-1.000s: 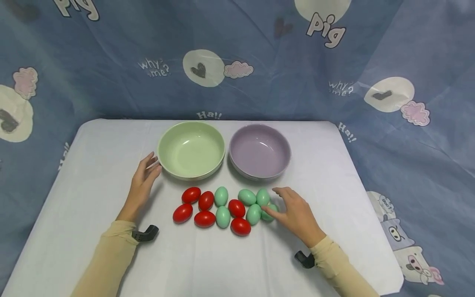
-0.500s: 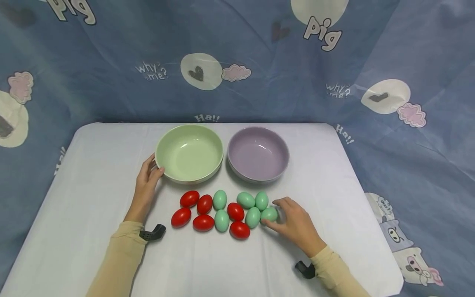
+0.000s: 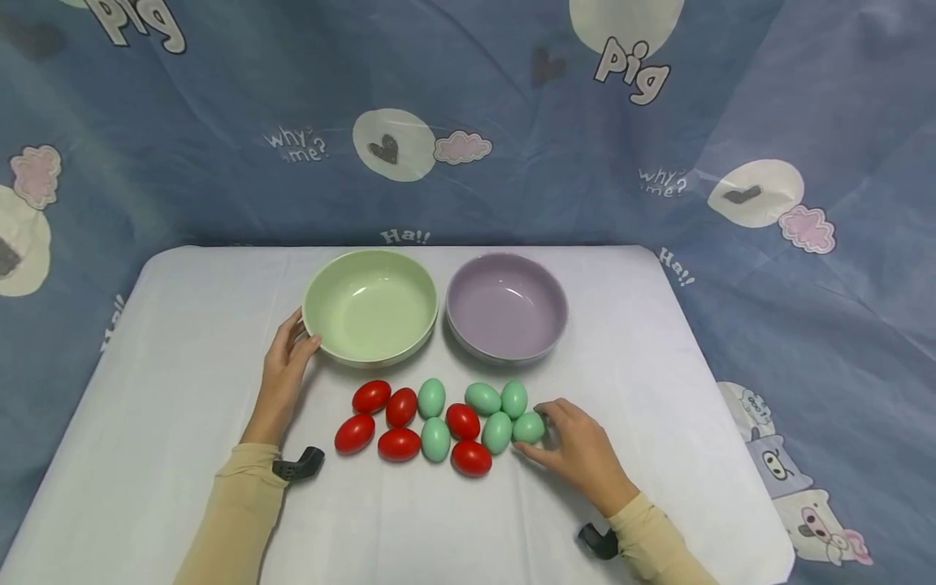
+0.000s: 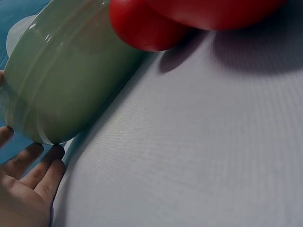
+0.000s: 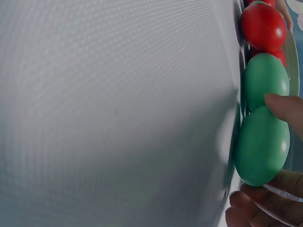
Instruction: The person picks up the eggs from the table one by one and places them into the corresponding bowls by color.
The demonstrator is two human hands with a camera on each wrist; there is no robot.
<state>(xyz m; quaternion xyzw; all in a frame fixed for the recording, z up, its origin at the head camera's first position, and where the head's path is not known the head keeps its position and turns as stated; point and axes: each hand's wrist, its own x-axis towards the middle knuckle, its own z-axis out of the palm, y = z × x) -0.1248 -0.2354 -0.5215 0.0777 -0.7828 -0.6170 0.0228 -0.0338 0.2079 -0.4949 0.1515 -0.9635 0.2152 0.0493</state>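
Right hand (image 3: 582,457) around a smooth mint-green egg (image 3: 529,427)

Thumb and fingers curve about opposite sides of the egg, which rests in front of the round, glossy lilac bowl (image 3: 507,309) and slightly to its right; how firmly they press cannot be told. Since the thumb tip sits by a neighbouring mint-green egg (image 3: 497,432), an even pinch and straight lift would likely avoid nudging it. Just left of the lilac bowl, the left hand (image 3: 281,378) lays loosely spread fingers against a round, pale-green bowl (image 3: 370,309).
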